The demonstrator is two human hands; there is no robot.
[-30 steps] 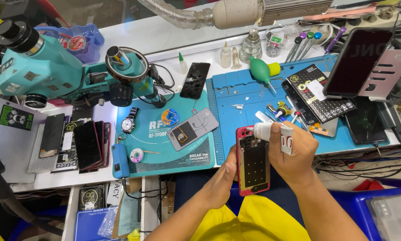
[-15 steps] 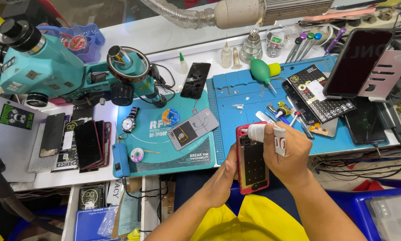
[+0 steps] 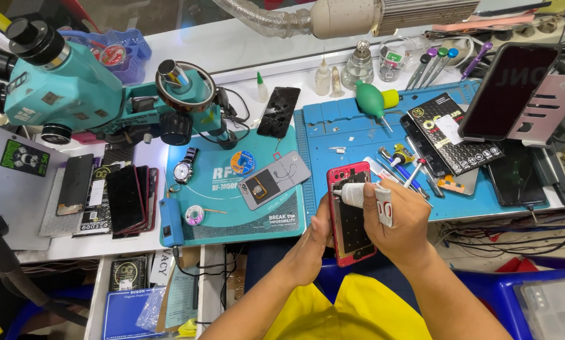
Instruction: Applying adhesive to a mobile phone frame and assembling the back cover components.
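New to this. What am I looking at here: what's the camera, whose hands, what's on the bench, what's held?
There is no robot here. The single picture comes from a camera worn on a person's head, looking down at their own two bare hands over a phone repair bench.

The left hand steadies a red-framed phone with its back open. The right hand holds a small white tube, its nozzle over the phone's upper edge.

On the bench: a teal stereo microscope at the left, a teal work mat with a wristwatch and a grey phone back cover, a blue work mat with screwdrivers and a green air blower, and a stack of dark phones.
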